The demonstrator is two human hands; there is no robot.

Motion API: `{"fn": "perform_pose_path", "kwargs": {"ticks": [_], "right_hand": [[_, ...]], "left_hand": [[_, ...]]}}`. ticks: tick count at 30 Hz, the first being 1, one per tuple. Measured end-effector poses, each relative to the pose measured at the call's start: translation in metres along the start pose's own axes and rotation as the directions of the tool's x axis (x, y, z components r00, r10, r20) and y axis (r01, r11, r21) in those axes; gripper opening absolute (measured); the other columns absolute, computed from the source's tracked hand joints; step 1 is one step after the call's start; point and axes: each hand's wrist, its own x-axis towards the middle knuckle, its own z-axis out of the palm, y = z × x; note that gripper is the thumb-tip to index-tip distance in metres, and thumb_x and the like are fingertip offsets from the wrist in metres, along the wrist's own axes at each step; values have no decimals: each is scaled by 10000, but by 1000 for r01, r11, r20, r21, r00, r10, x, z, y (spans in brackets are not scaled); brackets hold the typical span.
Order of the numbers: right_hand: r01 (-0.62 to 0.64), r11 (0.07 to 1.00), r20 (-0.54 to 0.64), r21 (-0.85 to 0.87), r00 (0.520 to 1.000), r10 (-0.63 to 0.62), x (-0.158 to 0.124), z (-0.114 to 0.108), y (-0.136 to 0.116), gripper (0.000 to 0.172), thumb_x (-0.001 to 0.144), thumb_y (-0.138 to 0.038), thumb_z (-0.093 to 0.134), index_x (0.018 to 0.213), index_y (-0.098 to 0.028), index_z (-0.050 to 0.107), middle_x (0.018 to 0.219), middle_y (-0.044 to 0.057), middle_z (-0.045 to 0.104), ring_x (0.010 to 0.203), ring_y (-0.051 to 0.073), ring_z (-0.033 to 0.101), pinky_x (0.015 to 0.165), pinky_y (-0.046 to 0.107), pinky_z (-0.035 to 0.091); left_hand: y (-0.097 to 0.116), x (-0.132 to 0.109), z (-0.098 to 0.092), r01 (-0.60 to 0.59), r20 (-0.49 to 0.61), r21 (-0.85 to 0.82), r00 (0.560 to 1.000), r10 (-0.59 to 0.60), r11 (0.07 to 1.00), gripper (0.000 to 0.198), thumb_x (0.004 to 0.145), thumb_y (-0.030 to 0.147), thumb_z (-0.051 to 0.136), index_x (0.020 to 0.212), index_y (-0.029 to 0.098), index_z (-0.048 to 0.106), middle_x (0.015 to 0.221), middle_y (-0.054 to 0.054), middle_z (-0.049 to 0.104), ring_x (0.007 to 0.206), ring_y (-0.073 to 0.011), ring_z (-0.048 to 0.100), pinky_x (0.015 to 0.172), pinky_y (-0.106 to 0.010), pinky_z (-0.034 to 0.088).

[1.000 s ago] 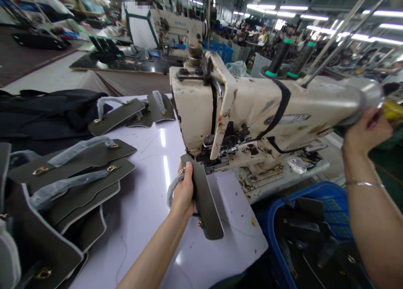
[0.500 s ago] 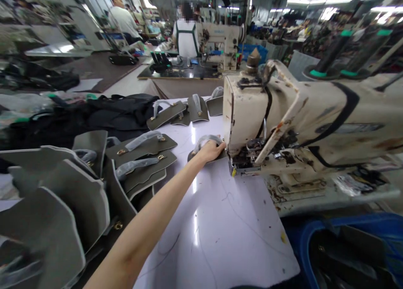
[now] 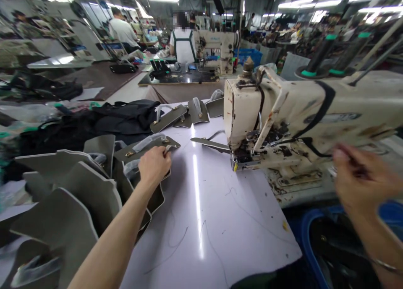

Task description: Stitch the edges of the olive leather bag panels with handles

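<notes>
My left hand is closed at the end of a wrapped handle on a grey bag panel in the pile at left. Another grey panel with a handle lies just beyond my fingers. My right hand, smeared by motion, is raised in front of the sewing machine with its fingers curled; a dark patch shows between them, but I cannot make out what it is. Beside the machine's needle end, a single grey panel rests tilted on the white table.
Several large grey panels stand stacked at left. More panels with handles lie along the table's far edge, near black fabric. A blue bin with dark pieces stands below right. A co-worker sits ahead.
My left hand has let go of the panel by the machine and moved left to the pile. The panel stays there, tilted. My right hand has come into view at right.
</notes>
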Motion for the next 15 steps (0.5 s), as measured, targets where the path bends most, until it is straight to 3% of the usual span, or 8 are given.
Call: {"fn": "perform_pose_path", "kwargs": {"ticks": [1, 2, 4, 6, 8, 11, 14, 15], "right_hand": [[90, 994, 85, 62, 992, -95, -22, 9, -5, 227, 868, -379, 769, 1050, -262, 839, 942, 132, 784, 714, 191, 665, 673, 383, 479], [84, 981, 199, 174, 973, -118, -46, 19, -14, 225, 883, -398, 744, 1047, -273, 836, 974, 107, 791, 687, 185, 665, 638, 360, 487], [-75, 939, 463, 336, 881, -95, -91, 42, -37, 236, 916, -389, 700, 1084, -274, 819, 1014, 69, 800, 781, 207, 726, 651, 329, 540], [-263, 877, 640, 403, 766, -65, -124, 61, -64, 271, 929, -364, 676, 1154, -273, 797, 1116, 67, 793, 951, 239, 749, 724, 332, 583], [-376, 827, 724, 418, 688, -53, -143, 74, -90, 325, 920, -367, 689, 1222, -283, 773, 1195, 70, 773, 1069, 259, 729, 785, 341, 591], [-557, 721, 828, 413, 558, -43, -154, 82, -118, 450, 874, -422, 753, 1299, -276, 735, 1246, 72, 753, 1096, 257, 715, 821, 340, 589], [-769, 519, 924, 373, 356, -137, -162, 82, -130, 430, 861, -474, 758, 1219, -236, 772, 1161, 67, 779, 1084, 244, 717, 910, 365, 579], [-807, 471, 935, 355, 318, -159, -166, 81, -130, 404, 859, -480, 757, 1172, -226, 789, 1127, 65, 786, 1061, 238, 721, 917, 367, 577]], "left_hand": [[-2, 0, -15, -4, -68, -56, 998, 0, 998, 260, 912, 399, 588, 752, 195, 608, 787, -73, 652, 763, -258, 612, 723, -332, 444], [-4, -1, -30, -25, -135, -136, 991, 6, 990, 278, 906, 418, 617, 740, 197, 582, 693, -27, 596, 691, -209, 572, 681, -289, 410], [-9, -6, -59, -48, -243, -357, 969, -44, 933, 256, 887, 400, 665, 764, 187, 595, 596, 35, 522, 580, -127, 484, 609, -219, 348], [-12, -13, -82, -80, -298, -627, 944, -144, 775, 177, 861, 349, 702, 861, 176, 663, 601, 61, 546, 551, -85, 450, 581, -167, 347], [-9, -20, -94, -158, -312, -840, 924, -223, 519, 177, 823, 285, 732, 951, 165, 704, 682, 57, 632, 594, -72, 503, 620, -148, 426], [6, -30, -93, -143, -182, -977, 947, -265, 160, 218, 788, 218, 757, 992, 152, 722, 771, 31, 715, 655, -89, 589, 706, -200, 544], [27, -40, -78, 126, 129, -992, 963, -236, -29, 201, 801, 198, 750, 991, 134, 734, 710, 4, 713, 633, -120, 618, 726, -256, 592], [33, -42, -72, 180, 193, -981, 957, -218, -77, 191, 808, 199, 751, 988, 134, 737, 714, -4, 716, 652, -128, 635, 758, -272, 598]]}}
